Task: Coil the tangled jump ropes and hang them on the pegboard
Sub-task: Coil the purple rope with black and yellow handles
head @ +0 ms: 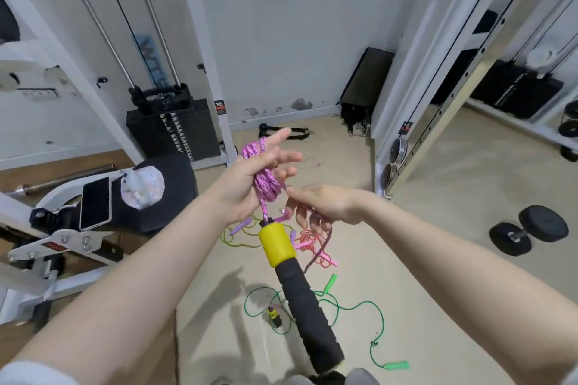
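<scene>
A person's left hand (250,178), palm up and fingers spread, carries a bundle of pink braided jump rope (264,178) looped in coils around the palm, while the right hand (322,201) just beside it pinches a strand of the same rope between thumb and fingertips. The two hands sit close together, nearly touching at the coil. From beneath the left hand the rope runs down to a long handle with a yellow plastic collar and black foam grip (294,284), which hangs toward the camera below both hands. On the beige floor (438,275) under the hands lie more tangled ropes: a thin yellow-green cord (233,239) with lilac handles below the left hand, a coral-red cord (312,244) with pink handles below the right hand, and a thin green cord (353,309) with green handles nearer the camera. Left of the left hand, a black smartphone (95,203) rests on a black padded gym seat (169,194). Right of the right hand, a black dumbbell (528,230) lies on the floor. Beyond the hands stands a black weight stack (175,131) against a white wall.
</scene>
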Demonstrator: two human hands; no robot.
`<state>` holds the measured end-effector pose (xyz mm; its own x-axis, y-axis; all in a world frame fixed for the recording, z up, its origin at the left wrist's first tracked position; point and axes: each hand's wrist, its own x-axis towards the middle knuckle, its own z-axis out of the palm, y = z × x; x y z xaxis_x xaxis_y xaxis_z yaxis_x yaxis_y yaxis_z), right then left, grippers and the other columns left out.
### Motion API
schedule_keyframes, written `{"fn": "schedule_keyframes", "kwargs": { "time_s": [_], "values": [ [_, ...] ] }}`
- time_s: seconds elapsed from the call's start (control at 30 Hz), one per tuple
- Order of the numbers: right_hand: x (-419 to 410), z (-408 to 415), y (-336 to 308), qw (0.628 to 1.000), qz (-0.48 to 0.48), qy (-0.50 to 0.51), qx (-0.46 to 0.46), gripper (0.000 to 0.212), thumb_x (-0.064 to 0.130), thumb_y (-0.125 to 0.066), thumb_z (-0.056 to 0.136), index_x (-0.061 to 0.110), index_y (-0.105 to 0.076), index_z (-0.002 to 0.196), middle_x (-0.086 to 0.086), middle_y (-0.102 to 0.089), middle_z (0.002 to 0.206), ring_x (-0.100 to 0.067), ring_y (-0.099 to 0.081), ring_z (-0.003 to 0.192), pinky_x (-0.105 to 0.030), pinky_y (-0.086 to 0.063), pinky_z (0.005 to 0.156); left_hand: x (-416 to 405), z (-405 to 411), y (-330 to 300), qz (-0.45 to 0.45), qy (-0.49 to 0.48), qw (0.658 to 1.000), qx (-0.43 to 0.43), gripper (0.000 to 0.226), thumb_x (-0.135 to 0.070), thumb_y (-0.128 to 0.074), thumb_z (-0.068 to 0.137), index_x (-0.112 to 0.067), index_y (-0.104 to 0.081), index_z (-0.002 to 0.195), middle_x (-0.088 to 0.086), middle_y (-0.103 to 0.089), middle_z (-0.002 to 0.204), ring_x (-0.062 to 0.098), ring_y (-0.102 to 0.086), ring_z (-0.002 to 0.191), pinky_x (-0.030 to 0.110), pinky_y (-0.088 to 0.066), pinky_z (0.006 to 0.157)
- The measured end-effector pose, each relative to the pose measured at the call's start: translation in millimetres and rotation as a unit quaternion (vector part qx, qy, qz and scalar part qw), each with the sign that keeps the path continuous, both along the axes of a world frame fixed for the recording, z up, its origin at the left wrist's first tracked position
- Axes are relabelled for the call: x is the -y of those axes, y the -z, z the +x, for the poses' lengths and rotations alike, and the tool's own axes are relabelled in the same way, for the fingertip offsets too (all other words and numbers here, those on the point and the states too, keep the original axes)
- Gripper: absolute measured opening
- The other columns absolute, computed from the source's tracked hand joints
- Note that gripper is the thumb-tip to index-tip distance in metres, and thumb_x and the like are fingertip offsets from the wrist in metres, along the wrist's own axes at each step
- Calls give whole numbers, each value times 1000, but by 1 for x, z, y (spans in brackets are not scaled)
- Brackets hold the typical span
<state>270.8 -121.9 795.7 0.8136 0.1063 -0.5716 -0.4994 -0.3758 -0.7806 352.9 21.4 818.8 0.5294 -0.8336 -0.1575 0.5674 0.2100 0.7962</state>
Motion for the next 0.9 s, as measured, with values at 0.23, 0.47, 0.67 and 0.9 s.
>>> {"fn": "schedule_keyframes", "kwargs": {
  "time_s": [0.23,0.47,0.67,0.9],
  "values": [
    [25,-25,-15,974,36,-198,-107,17,17,-50,95,9,-56,110,2,-53,47,-6,-41,30,-14,-28,34,24,14,43,300,-127,943,63,50,-32,-48,96,1,-42,132,19,-54,132,19,-67,81,26,-57,70],
    [73,-17,-34,976,-48,57,202,24,18,-65,86,-3,-60,76,0,-46,54,-7,-38,47,-25,-30,52,44,-22,20,193,266,941,84,107,-81,-6,75,3,-71,94,9,-53,46,11,-36,28,23,-23,39],
    [64,-46,16,997,-38,14,65,15,10,-44,98,9,-56,108,-8,-56,79,-15,-50,68,-30,-42,64,66,-24,9,-52,40,995,-79,62,-36,-70,75,5,-54,119,8,-69,71,14,-67,56,18,-53,52],
    [73,-60,-26,970,-160,-181,42,8,9,-50,93,10,-57,97,-2,-53,62,-8,-47,39,-20,-43,42,89,-22,37,248,-120,954,121,20,-4,-42,97,3,-60,97,23,-65,110,16,-66,83,18,-53,78]
  ]
}}
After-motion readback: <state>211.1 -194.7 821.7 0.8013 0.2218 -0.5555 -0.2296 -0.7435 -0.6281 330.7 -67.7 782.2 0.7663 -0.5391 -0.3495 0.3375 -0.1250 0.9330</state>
